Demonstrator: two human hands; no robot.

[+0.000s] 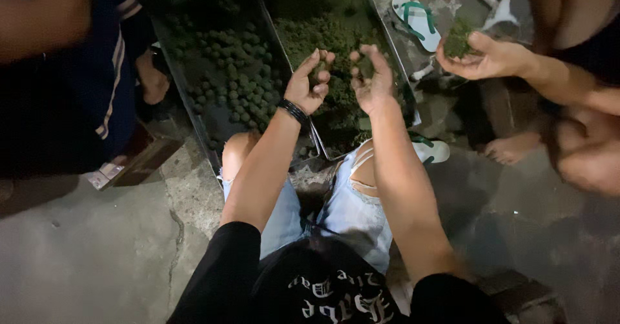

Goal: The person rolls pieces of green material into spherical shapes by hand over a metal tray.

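Note:
My left hand (310, 82), with a black band on its wrist, curls around a small lump of green-brown paste (318, 73). Beside it my right hand (370, 75) pinches another bit of the same paste between its fingertips. Both hands hover over a metal tray (399, 72) heaped with loose green-brown paste (323, 37). To the left lies a second metal tray (201, 127) holding several small rolled green balls (239, 79). My knees in torn pale jeans are below the trays.
At right another person's hand (484, 56) cups a clump of the same paste; their bare foot (510, 148) rests on the concrete. A person in dark clothes crouches at left. White-and-green sandals (416, 20) lie beyond the trays; a wooden block (132, 162) sits left.

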